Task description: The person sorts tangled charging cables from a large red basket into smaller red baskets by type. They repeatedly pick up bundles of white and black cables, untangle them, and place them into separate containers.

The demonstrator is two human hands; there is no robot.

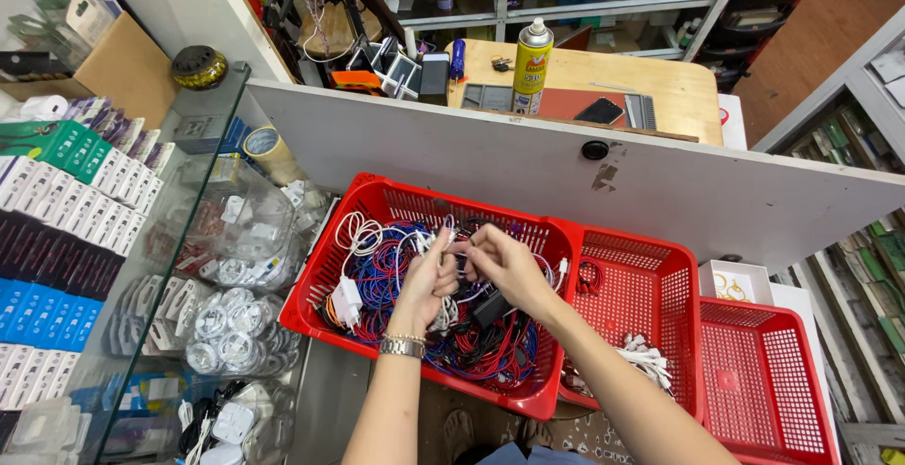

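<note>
Both hands work above the leftmost red basket (372, 203), which holds tangled red, blue and white cables (490, 347). The left hand (429, 281), a metal watch at its wrist, is closed around a white cable (446, 312); the right hand (500, 262) pinches the same cable beside it. Two more red baskets (660, 295) stand right of the first.
</note>
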